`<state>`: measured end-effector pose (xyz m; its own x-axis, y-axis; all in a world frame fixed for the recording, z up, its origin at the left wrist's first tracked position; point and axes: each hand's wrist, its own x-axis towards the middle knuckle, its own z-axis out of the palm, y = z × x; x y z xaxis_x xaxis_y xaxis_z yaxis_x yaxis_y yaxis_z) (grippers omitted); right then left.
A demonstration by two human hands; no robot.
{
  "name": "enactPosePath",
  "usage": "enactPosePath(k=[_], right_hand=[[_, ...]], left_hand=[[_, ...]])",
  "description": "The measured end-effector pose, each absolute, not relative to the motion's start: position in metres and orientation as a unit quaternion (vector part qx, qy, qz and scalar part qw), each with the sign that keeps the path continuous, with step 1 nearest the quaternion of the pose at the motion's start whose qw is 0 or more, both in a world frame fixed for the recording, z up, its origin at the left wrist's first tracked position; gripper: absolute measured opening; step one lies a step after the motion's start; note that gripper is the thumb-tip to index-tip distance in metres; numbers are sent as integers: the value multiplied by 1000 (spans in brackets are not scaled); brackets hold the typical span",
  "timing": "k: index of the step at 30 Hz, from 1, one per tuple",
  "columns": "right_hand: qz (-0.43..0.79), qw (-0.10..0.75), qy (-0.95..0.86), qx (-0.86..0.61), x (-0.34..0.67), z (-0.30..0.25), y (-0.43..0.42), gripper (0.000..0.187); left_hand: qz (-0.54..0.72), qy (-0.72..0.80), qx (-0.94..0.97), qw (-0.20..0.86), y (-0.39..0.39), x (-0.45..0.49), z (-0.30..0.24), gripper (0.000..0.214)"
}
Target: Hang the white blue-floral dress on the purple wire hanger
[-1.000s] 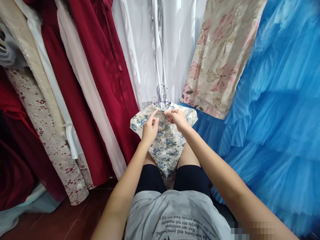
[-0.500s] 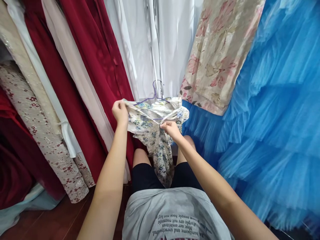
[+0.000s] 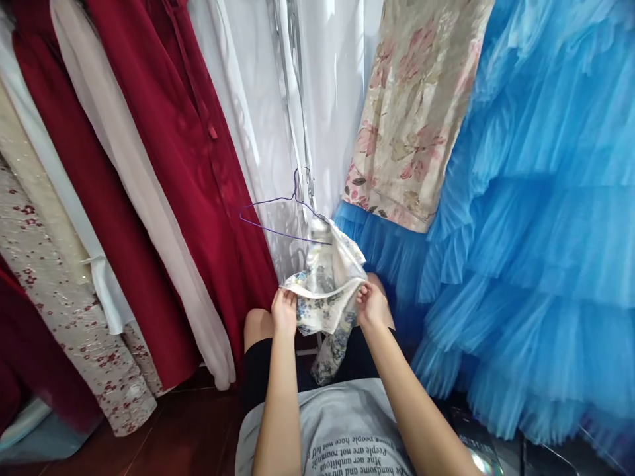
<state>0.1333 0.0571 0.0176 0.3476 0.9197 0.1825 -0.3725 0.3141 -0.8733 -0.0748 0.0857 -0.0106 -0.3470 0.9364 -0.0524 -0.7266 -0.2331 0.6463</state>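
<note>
A white garment with a blue and green floral print (image 3: 320, 314) spreads between my two hands above my knees. My left hand (image 3: 284, 311) pinches its pale edge at the left. On the right, my right hand (image 3: 372, 304) is closed on the same edge. A thin purple wire hanger (image 3: 270, 230) hangs just beyond the garment. Its left arm is bare, while the garment drapes over its right end. The garment's lower part hangs in folds between my legs.
Long dark red dresses (image 3: 163, 165) and a pale pink one (image 3: 119, 145) hang at the left. White cloth (image 3: 253, 86) hangs straight ahead. To the right are a beige floral dress (image 3: 411, 119) and a layered blue tulle gown (image 3: 536, 231). The floor (image 3: 183, 430) is dark red tile.
The garment's left side has come off the hanger, and its edge is now lower and nearer me. My left hand moved right and down; my right hand moved slightly right and down.
</note>
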Motion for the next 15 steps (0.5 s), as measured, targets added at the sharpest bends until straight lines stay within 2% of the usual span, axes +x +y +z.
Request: enactPosePath(k=[3,5,7,9,11,15], right_hand=[[338,788,-280,-431,149,10,52,36],[313,790,-301,-433,147,14,45,41],[395,730,-392,-398,137,20,36,54],[536,608,-480,-335,126,26,26,74],[622,509,-518,-292,118,30,17,86],[609,468,-585,-262,116,33,3,66]], left_hand=[[737,223,255,586,64,-35,1,10],[708,199,339,587,50,-16,18,17],[679,217,435,550,38,-4,35,24],[657,254,528,475,29,1,47,27],[647,282,589,394,21,-1,55,26],[649,298,625,316,13,-15,62,25]])
